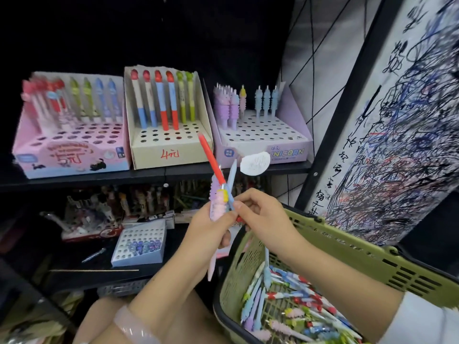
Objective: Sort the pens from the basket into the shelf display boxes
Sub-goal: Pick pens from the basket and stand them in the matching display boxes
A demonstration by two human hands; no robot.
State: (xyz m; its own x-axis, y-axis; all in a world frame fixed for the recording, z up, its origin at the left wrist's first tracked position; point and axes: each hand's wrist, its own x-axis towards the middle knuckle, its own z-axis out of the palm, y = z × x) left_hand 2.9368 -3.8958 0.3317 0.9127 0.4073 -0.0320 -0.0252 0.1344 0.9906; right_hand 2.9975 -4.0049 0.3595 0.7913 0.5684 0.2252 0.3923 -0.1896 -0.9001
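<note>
My left hand (211, 228) grips a bunch of pens (219, 194): a red-ended one sticking up, a pale blue one and ridged pink and purple ones. My right hand (263, 214) pinches the same bunch from the right, just above the olive-green basket (347, 254), which holds several mixed pens (293, 311). On the shelf above stand three display boxes: a pink one (72, 155) at the left, a beige one (171, 150) in the middle and a lilac unicorn box (263, 145) at the right, each partly filled with upright pens.
A lower shelf holds a small white box with holes (139, 244), a loose pen (94, 255), a thin stick (94, 270) and more pen boxes behind. A scribbled test board (397, 120) leans at the right. A white paper tag (255, 163) hangs off the shelf edge.
</note>
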